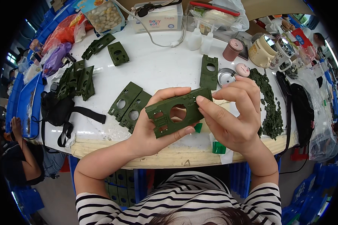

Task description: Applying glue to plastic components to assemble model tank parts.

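A dark green plastic toy tank hull (191, 108), with a large round hole and small slots, is held tilted above the table's near edge. My left hand (146, 131) grips its left end, fingers behind the upper edge and thumb along the lower one. At the right end, the thumb of my right hand (233, 112) presses on the face near the upper corner while the other fingers curl above. Any small piece under that thumb is hidden. Just beyond lie a similar green hull (208, 69) and, to the left, two more green hulls (125, 101).
A heap of small green pieces (272, 116) lies right, beside a round metal tin (226, 77) and mugs (263, 50). Green hull parts (77, 80) and a black strapped bag (56, 108) are left. White bottles (194, 39) stand at the back. A small green box (218, 147) sits near the edge.
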Available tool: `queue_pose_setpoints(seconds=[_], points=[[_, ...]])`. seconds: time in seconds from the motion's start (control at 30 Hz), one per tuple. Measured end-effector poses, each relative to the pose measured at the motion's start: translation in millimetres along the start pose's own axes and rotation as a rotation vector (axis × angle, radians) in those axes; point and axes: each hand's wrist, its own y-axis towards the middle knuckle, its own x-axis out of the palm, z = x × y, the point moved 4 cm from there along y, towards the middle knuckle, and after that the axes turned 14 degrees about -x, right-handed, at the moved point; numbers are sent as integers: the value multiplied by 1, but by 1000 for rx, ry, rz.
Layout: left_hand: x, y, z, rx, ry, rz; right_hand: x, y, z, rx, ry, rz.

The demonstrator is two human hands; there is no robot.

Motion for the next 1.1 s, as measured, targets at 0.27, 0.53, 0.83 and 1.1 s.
queue_pose_setpoints(seconds=[0.27,0.53,0.83,1.1], points=[[1,0,1,-112,-180,-40,-7,3,7,108,208,46],[2,5,1,-208,-219,-159,-48,-26,25,411,338,189],[12,1,-2,-187,-181,-318,-64,-112,44,840,318,-464],[13,-2,-4,-356,-393,-320,-37,-112,55,721,388,-727]])
